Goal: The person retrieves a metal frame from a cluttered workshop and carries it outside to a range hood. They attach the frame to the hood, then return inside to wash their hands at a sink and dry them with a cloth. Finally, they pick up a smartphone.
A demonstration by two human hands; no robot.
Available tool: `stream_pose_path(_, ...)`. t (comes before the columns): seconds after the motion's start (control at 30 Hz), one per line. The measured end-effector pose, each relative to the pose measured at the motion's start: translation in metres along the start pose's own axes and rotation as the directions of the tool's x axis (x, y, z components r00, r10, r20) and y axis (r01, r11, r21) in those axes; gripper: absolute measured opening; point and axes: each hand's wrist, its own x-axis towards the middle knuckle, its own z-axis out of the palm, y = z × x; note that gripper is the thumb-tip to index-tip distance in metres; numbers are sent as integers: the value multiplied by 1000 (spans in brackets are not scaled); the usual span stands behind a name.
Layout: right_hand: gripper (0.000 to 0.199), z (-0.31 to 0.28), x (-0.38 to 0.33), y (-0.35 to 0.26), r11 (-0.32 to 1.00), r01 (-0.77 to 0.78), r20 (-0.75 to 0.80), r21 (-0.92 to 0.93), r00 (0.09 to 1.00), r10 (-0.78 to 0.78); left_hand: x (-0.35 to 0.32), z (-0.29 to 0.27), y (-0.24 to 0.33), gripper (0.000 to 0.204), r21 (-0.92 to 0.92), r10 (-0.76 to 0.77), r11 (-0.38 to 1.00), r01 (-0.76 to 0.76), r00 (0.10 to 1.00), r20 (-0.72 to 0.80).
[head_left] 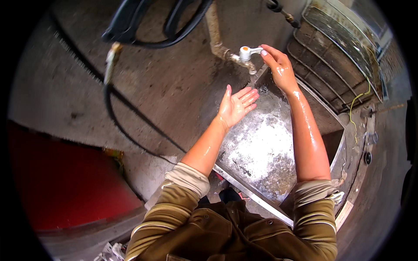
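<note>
My left hand [237,105] is wet and turned palm up, its fingers stretched out just below the tap's spout. Water runs from the tap [249,65] close to those fingertips. With thumb and fingers my right hand [282,71] grips the white lever handle [252,52] on top of the tap. Both forearms glisten with water, and the brown sleeves are rolled up to the elbows. Beneath my hands lies a metal sink [257,158], its grimy bottom wet and shining brightly.
A black spray gun [130,21] hangs at the upper left, joined to a black hose [114,115]. A red panel [65,178] fills the lower left. At the upper right leans a dirty wire-framed rack [331,65], with a yellow cord [358,98] beside it.
</note>
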Motion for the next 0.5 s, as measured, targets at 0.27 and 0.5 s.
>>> stream_pose_path(0.27,48,9,-50,-29,972,-192,143,134,975,173,-144,-99,-26,47,856,-26,419,304,946,-323)
stream_pose_path(0.5,50,-169,-247,76,485,-710,525,510,704,478,-454,-172,19,63,424,-248,786,449,858,-449)
